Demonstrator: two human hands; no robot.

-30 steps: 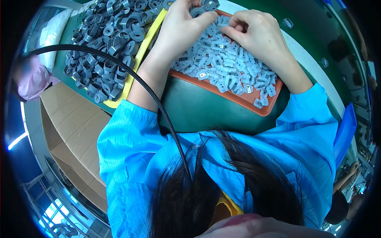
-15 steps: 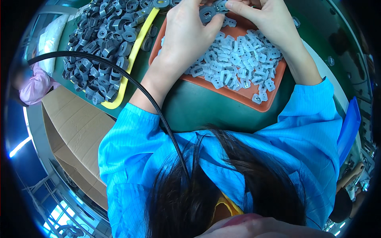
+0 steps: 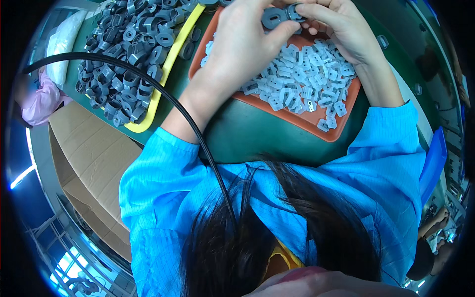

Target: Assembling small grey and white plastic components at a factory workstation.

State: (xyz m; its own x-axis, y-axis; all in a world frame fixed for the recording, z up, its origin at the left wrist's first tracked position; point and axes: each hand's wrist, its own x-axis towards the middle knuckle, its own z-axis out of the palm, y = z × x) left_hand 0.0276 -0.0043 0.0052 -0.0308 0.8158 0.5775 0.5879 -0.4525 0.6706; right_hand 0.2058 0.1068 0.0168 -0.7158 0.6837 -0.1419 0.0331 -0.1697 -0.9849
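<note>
Above the orange tray (image 3: pixel 297 121) of small white clips (image 3: pixel 302 81), left hand (image 3: pixel 242 47) pinching a grey ring (image 3: pixel 273 18), right hand (image 3: pixel 341 32) closed on its other end. Left of tray, yellow tray (image 3: pixel 163 81) heaped with grey rings (image 3: pixel 128 49); beyond, white bag (image 3: pixel 62 47); below, brown carton (image 3: pixel 94 163).

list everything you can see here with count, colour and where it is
grey plastic part: one, dark grey, held between both hands at the top
small white pieces: many, white, heaped in the orange tray
orange tray: one, orange, on the green table under the hands
dark grey parts: many, piled in the yellow tray, upper left
yellow tray: one, yellow, left of the orange tray
green table: one, dark green, under both trays
cardboard box: one, brown, lower left beside the table
black cable: one, arcing across the left forearm
blue sleeves: two, bright blue
left hand: on the grey part
right hand: on the grey part
</note>
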